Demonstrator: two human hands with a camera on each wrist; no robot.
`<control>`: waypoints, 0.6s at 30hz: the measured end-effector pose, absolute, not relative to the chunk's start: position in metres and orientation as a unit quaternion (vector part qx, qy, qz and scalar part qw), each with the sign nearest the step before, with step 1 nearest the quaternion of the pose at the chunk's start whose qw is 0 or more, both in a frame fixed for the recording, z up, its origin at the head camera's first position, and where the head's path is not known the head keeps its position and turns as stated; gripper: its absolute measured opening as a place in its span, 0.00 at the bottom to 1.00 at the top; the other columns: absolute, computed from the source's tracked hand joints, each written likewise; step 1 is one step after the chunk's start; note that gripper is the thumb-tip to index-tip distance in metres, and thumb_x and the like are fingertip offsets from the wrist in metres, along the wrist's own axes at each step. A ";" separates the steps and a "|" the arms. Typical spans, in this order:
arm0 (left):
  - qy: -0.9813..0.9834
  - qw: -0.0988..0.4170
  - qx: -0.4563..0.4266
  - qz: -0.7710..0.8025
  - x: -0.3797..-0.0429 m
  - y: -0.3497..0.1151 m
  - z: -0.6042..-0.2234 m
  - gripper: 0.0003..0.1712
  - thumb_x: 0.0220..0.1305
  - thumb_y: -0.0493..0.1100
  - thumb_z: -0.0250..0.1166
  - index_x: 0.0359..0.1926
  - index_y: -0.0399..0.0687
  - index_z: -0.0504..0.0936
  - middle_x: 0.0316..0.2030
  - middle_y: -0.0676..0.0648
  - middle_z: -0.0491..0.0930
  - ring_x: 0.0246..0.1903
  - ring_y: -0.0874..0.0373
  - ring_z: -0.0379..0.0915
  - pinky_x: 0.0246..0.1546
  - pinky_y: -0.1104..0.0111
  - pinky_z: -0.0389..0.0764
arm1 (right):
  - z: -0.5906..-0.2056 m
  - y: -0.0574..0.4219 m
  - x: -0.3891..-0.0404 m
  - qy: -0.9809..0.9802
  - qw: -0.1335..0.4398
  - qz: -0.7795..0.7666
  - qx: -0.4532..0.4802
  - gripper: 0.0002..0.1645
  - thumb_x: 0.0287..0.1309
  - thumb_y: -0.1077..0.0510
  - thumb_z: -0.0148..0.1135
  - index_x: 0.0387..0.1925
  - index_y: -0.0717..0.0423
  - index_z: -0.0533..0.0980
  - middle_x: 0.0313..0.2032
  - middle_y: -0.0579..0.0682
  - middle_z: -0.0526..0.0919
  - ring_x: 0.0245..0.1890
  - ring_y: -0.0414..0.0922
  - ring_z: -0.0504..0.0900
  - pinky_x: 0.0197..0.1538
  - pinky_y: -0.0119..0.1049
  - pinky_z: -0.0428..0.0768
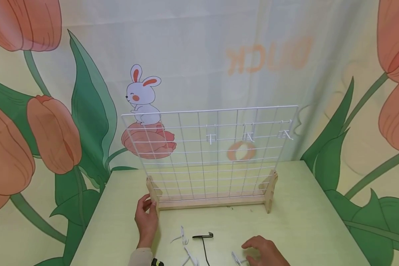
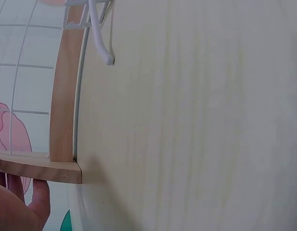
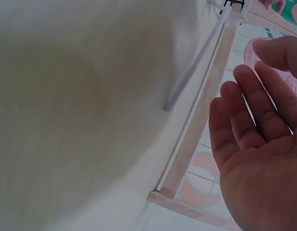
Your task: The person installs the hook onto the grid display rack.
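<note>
At the left end of a wooden stand [image 1: 212, 203], my left hand [image 1: 147, 222] grips the end support [image 2: 43, 170], fingers on its outer side. The stand holds a white wire grid panel [image 1: 209, 111] upright. Three white hooks hang on the panel's upper right, among them a middle hook [image 1: 249, 136]. My right hand [image 1: 265, 252] hovers at the front right, fingers spread apart and holding nothing. Just left of it a loose white hook [image 1: 235, 258] lies on the table; its prong [image 3: 196, 62] shows in the right wrist view.
Between the hands lie a black hook [image 1: 203, 236] and more white hooks, one [image 1: 182, 235] near the left wrist. Small crumbs [image 1: 232, 208] sit before the stand. Behind the table [image 1: 296, 207] hangs a curtain [image 1: 199, 55] printed with tulips and a rabbit.
</note>
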State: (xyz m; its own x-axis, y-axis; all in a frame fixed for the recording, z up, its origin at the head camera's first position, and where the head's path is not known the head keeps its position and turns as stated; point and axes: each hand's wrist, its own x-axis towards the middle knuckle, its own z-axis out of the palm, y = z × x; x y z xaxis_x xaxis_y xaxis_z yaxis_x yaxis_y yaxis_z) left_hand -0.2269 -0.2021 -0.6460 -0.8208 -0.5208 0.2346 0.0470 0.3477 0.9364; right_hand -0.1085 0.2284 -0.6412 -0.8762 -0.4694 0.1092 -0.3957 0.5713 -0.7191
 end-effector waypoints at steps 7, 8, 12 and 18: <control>-0.774 0.252 0.156 -0.559 -0.226 -0.201 -0.646 0.21 0.74 0.34 0.65 0.64 0.50 0.80 0.50 0.40 0.87 0.52 0.47 0.81 0.42 0.79 0.73 | -0.676 0.236 -0.110 0.861 -0.008 -0.393 -0.322 0.11 0.64 0.60 0.73 0.48 0.50 0.85 0.44 0.45 0.88 0.46 0.37 0.84 0.46 0.30 0.81; -0.774 0.252 0.156 -0.560 -0.226 -0.201 -0.646 0.21 0.74 0.34 0.65 0.64 0.50 0.80 0.50 0.40 0.87 0.52 0.47 0.81 0.42 0.79 0.73 | -0.678 0.236 -0.110 0.862 -0.011 -0.385 -0.329 0.11 0.64 0.59 0.73 0.47 0.51 0.85 0.43 0.45 0.88 0.45 0.37 0.84 0.45 0.30 0.81; -0.774 0.249 0.160 -0.560 -0.226 -0.201 -0.647 0.21 0.74 0.34 0.65 0.64 0.51 0.80 0.50 0.41 0.87 0.51 0.51 0.81 0.42 0.80 0.74 | -0.671 0.234 -0.110 0.870 0.017 -0.361 -0.335 0.10 0.65 0.58 0.72 0.46 0.56 0.86 0.40 0.47 0.89 0.42 0.36 0.83 0.43 0.32 0.81; -0.775 0.246 0.160 -0.560 -0.226 -0.202 -0.648 0.21 0.74 0.35 0.65 0.64 0.53 0.80 0.50 0.42 0.87 0.51 0.55 0.80 0.42 0.79 0.74 | -0.673 0.235 -0.113 0.878 0.077 -0.354 -0.312 0.09 0.67 0.56 0.71 0.45 0.56 0.87 0.39 0.44 0.89 0.40 0.35 0.81 0.42 0.34 0.81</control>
